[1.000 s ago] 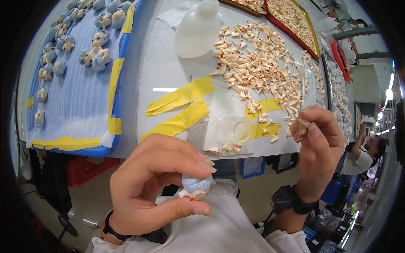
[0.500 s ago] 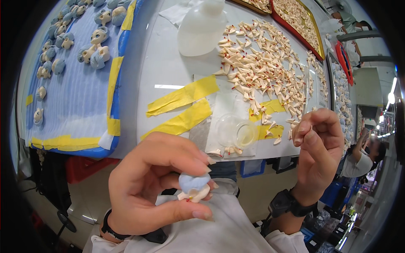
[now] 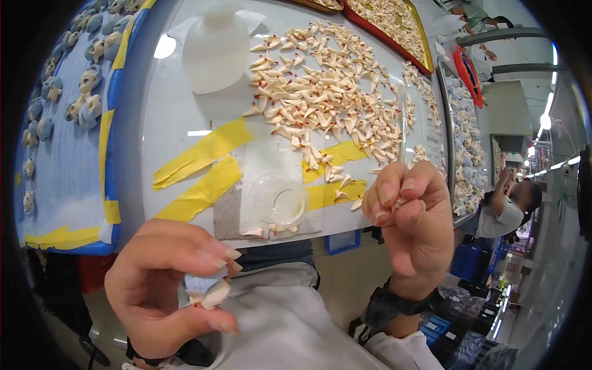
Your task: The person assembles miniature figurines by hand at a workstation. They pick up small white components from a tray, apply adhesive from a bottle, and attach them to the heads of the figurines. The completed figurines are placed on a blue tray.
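Between the thumb and fingers of my left hand (image 3: 166, 283) is a small figurine head (image 3: 208, 290) with light blue hair and a cream base with a red spot. My right hand (image 3: 410, 216) is closed in a pinch at the table's near edge. A tiny cream piece (image 3: 399, 202) shows between its fingertips, mostly hidden. Beyond that hand spreads a pile of pointed cream pieces with red tips (image 3: 345, 92). A round clear plastic cup (image 3: 287, 203) stands on a pale mat held by yellow tape (image 3: 200, 151), with a few cream pieces beside it.
A blue-rimmed tray (image 3: 68, 203) with several blue-haired figurine heads lies at the left. A translucent white bottle (image 3: 216, 55) stands behind the tape. At the far side is a red and gold tray (image 3: 425, 52). Another tray of blue and cream parts (image 3: 465, 148) sits right. People are beyond.
The whole view has shifted, so the table and both hands appear further left. The figurine head has tilted in my left hand. My right hand's fingers have drawn closer together.
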`<state>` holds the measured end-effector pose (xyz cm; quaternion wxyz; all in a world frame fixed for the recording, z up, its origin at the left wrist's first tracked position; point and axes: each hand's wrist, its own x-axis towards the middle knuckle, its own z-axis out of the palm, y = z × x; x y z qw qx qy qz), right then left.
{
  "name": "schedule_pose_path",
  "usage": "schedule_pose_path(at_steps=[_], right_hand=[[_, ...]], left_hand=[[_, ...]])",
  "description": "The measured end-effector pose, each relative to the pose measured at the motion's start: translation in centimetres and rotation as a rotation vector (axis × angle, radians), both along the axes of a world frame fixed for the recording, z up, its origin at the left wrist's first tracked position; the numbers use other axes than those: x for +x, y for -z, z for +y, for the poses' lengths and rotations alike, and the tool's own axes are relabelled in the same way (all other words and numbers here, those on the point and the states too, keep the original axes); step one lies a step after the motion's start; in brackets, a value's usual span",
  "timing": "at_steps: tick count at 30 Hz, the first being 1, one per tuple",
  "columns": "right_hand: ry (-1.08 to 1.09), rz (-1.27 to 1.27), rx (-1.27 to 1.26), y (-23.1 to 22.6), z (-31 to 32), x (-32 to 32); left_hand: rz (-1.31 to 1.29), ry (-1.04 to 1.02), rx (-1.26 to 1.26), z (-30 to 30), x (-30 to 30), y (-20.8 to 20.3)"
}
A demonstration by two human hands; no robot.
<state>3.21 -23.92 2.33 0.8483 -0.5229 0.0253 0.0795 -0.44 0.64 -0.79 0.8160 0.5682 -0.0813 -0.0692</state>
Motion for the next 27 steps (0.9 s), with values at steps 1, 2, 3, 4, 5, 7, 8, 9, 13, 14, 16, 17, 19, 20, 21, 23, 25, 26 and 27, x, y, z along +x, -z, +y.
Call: schedule_pose_path(at_steps=[1, 2, 3, 4, 5, 7, 8, 9, 13, 14, 16, 17, 19, 20, 21, 23, 25, 26, 27], right_hand=[[-0.025, 0.021, 0.029, -0.2, 0.1, 0.1], [-0.033, 0.045, 0.039, -0.6, 0.3, 0.1], [-0.026, 0.054, 0.047, -0.6, 0.3, 0.0], [-0.022, 0.064, 0.056, -0.6, 0.3, -0.1], [-0.019, 0.074, 0.065, -0.5, 0.3, -0.1], [-0.006, 0.057, 0.071, -0.3, 0.6, -0.1], [-0.002, 0.051, 0.086, -0.3, 0.7, -0.1], [0.010, 0.019, 0.041, -0.2, 0.9, -0.1], [0.080, -0.133, -0.323, -0.5, 1.2, -0.1], [0.103, -0.176, -0.461, -0.8, 1.4, -0.1], [0.141, -0.206, -0.612, -1.2, 2.3, -0.1], [0.152, -0.223, -0.685, -1.3, 2.7, 0.0], [0.127, -0.332, -0.787, -1.2, 3.2, 0.2], [0.114, -0.387, -0.837, -1.1, 3.4, 0.4], [0.087, -0.474, -0.887, -1.0, 3.4, 0.6], [0.051, -0.604, -0.990, -0.7, 3.6, 0.7], [0.059, -0.654, -1.088, -0.5, 4.5, 0.4], [0.064, -0.683, -1.146, -0.5, 4.6, 0.3], [0.068, -0.713, -1.204, -0.4, 4.8, 0.3]], left_hand=[[0.008, -0.027, 0.042, -0.1, -0.1, -0.2], [0.017, -0.057, 0.085, -0.2, -0.3, -0.4], [0.019, -0.063, 0.091, -0.3, -0.2, -0.2], [0.020, -0.070, 0.096, -0.5, -0.2, 0.1], [0.018, -0.070, 0.068, -0.6, -0.2, 0.3], [0.029, -0.064, -0.025, -0.6, -0.3, 0.6], [0.045, -0.059, -0.078, -0.4, -0.3, 0.2], [0.059, -0.054, -0.134, -0.2, -0.3, 0.1], [-0.290, 0.083, 0.178, 1.1, 0.6, 0.7], [-0.382, 0.152, 0.222, 1.5, 1.2, 0.9], [-0.408, 0.190, 0.280, 1.6, 1.1, 0.6], [-0.246, 0.119, 0.172, 1.1, 0.4, 0.2], [0.075, -0.022, -0.052, -0.2, -0.6, -0.3], [0.085, -0.018, -0.058, -0.1, -0.7, -0.4], [0.094, -0.006, -0.068, 0.0, -0.7, -0.5], [-0.082, 0.060, 0.011, 0.4, -0.1, 0.0], [-0.454, 0.161, 0.197, 1.5, 1.2, 1.3], [-0.435, 0.164, 0.204, 1.6, 1.1, 1.3], [-0.415, 0.165, 0.211, 1.7, 1.1, 1.3]])
